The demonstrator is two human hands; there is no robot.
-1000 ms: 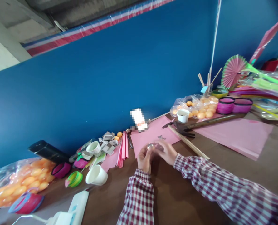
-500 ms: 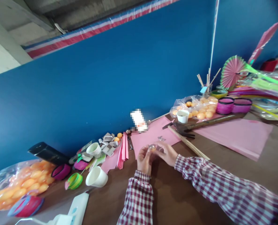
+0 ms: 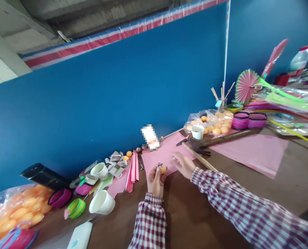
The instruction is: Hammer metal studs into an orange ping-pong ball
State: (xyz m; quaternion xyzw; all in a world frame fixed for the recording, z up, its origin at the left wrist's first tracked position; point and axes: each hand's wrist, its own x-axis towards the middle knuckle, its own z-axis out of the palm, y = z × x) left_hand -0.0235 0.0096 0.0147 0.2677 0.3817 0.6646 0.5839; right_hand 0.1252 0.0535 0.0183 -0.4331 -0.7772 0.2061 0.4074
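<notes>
In my left hand point(image 3: 156, 182) is an orange ball point(image 3: 163, 169), like a table-tennis ball, pinched between thumb and fingers. A small silver piece point(image 3: 160, 165) sits on the ball's upper left side. My right hand point(image 3: 185, 166) reaches over the pink paper point(image 3: 166, 150), fingers stretched to the left and apart, holding nothing that I can make out. Its fingertips cover the spot where small silver bits lay. Right of it, a hammer point(image 3: 199, 143) and a wooden stick point(image 3: 199, 156) lie on the brown table point(image 3: 190, 211).
White cups point(image 3: 102, 202) and pink paper strips point(image 3: 133, 171) stand or lie to the left. Bags of orange balls point(image 3: 21, 209) are at far left and behind the small white cup point(image 3: 197, 131). A power strip point(image 3: 80, 235) lies at front left. A blue panel point(image 3: 104, 86) rises behind.
My right hand has left the ball and moved to the silver bits on the pink paper. My left hand still holds the ball, now more visible. The view has shifted slightly.
</notes>
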